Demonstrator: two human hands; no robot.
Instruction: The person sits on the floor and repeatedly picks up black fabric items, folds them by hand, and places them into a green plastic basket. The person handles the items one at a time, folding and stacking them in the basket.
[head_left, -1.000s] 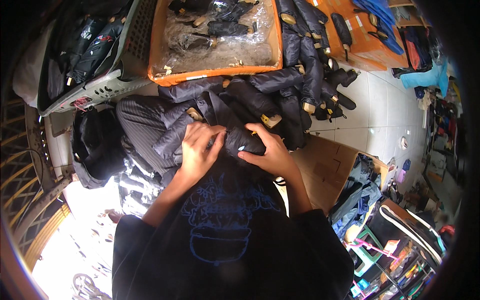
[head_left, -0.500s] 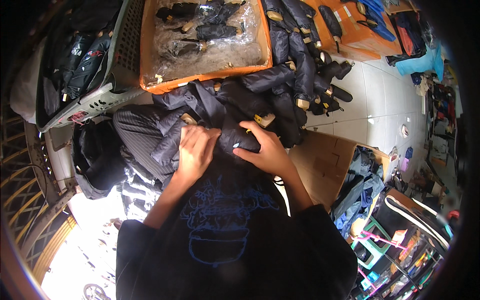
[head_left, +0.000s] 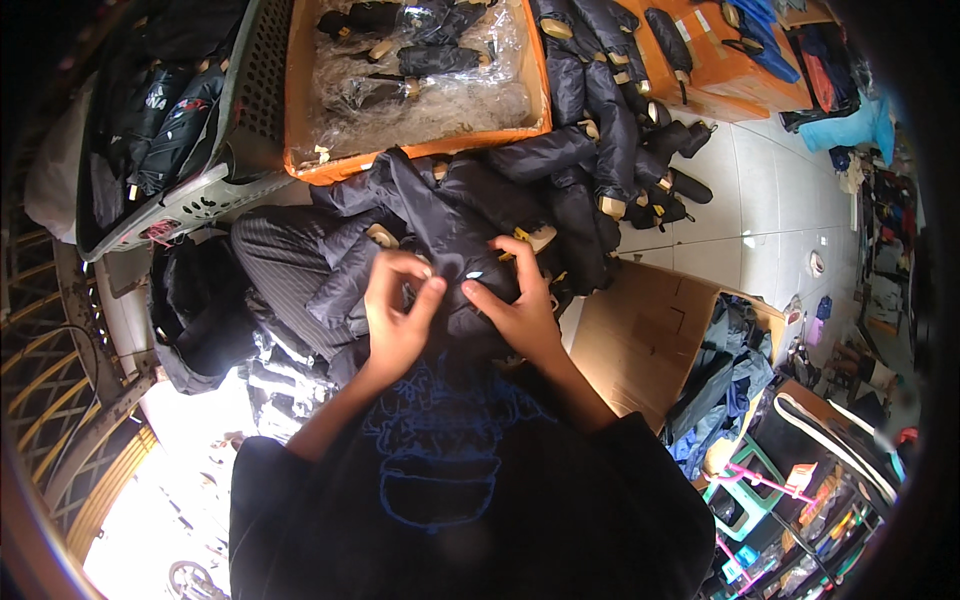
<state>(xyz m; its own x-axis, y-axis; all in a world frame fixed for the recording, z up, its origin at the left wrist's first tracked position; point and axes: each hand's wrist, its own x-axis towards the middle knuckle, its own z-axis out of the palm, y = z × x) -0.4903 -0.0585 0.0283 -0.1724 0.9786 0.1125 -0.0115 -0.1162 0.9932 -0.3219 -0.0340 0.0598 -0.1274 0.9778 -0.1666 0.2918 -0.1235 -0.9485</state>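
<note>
A folded black umbrella (head_left: 432, 222) lies across my lap, its dark cloth bunched and creased. My right hand (head_left: 520, 305) grips its near end, thumb on the cloth and fingers round the far side, beside a small white spot. Close to that spot, my left hand (head_left: 400, 310) has thumb and forefinger bent tip to tip in a pinch. Whatever is between those tips is too small to make out. More black umbrellas with pale handles (head_left: 611, 207) lie heaped just beyond and to the right of my hands.
Ahead stands an orange-edged carton (head_left: 420, 150) holding plastic-wrapped umbrellas. A grey perforated crate (head_left: 255, 110) of umbrellas is at the far left. On the right, an open cardboard box (head_left: 640, 330) holds dark blue cloth, near a green stool (head_left: 745, 505). White floor tiles (head_left: 770, 190) lie beyond.
My left hand has turned and loosened from a tight fist-like grip into a thumb-and-forefinger pinch. My right thumb has slid slightly left on the umbrella. The view has shifted a little.
</note>
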